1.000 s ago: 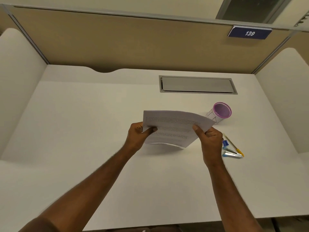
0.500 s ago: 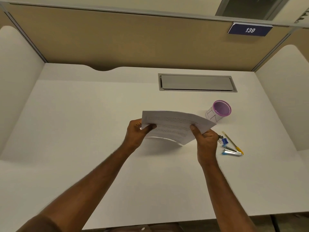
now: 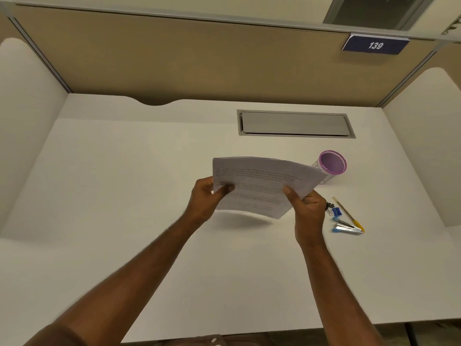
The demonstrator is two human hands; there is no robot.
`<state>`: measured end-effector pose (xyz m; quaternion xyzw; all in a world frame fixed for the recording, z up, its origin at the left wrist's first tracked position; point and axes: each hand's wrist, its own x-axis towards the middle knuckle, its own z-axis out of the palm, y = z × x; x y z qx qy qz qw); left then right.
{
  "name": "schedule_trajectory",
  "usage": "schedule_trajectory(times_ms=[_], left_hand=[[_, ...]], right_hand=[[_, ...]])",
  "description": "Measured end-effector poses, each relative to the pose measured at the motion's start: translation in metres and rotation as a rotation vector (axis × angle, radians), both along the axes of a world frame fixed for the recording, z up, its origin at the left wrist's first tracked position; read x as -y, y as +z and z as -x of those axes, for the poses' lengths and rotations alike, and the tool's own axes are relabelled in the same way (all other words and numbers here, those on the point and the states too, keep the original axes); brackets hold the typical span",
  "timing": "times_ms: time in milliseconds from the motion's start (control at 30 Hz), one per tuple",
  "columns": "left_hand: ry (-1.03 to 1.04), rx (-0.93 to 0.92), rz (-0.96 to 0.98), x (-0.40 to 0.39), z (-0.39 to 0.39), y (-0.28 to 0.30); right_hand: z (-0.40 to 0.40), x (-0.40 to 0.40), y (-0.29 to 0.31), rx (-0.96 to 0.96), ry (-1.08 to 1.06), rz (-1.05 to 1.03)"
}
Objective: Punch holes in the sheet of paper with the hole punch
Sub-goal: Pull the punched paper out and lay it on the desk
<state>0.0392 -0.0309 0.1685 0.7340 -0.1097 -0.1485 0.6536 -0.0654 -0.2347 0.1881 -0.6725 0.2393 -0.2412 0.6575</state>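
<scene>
A printed sheet of paper point(image 3: 262, 181) hangs above the white desk point(image 3: 124, 196), bowed upward in the middle. My left hand point(image 3: 205, 199) pinches its left edge with the thumb on top. My right hand point(image 3: 308, 208) grips its lower right corner. To the right of my right hand lies a small blue and silver tool point(image 3: 346, 228) on the desk; I cannot tell whether it is the hole punch or a stapler.
A purple-rimmed mesh cup point(image 3: 333, 164) stands behind the paper's right corner. A yellow pencil point(image 3: 348, 214), a blue sharpener point(image 3: 336, 211) and binder clips point(image 3: 329, 207) lie by my right hand. A grey cable hatch point(image 3: 294, 124) is set in the desk's back. Partition walls close three sides.
The paper and both hands have stayed nearly in place; the sheet has lifted slightly and bowed more, with its shadow showing on the desk beneath.
</scene>
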Motion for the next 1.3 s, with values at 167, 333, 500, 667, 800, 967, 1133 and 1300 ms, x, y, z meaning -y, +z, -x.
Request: schedule_trajectory(times_ms=[167,333,500,667,800,967,1133,1300], left_hand=[[-0.014,0.031,0.009,0.000,-0.002,0.001],[0.006,-0.001,0.014,-0.005,-0.002,-0.002],[-0.027,-0.030,-0.045,-0.006,0.001,-0.011],[0.001,-0.034,-0.039,-0.004,-0.001,-0.011],[-0.027,-0.023,-0.046,-0.002,0.000,-0.008],[-0.022,0.011,-0.029,-0.004,0.000,0.000],[-0.016,0.040,-0.003,-0.007,-0.003,0.006],[0.090,-0.051,0.108,-0.018,-0.016,0.016]], right_hand=[[-0.004,-0.003,-0.001,0.021,0.010,-0.009],[-0.005,-0.006,0.000,0.047,0.038,-0.028],[-0.008,-0.013,-0.007,0.002,0.028,-0.056],[-0.010,-0.012,-0.003,0.015,0.021,-0.051],[-0.010,-0.014,-0.002,0.005,0.012,-0.055],[-0.008,-0.012,0.005,0.062,-0.023,-0.033],[-0.009,-0.015,0.017,0.097,-0.006,-0.009],[-0.012,-0.008,0.014,-0.039,0.164,0.030]])
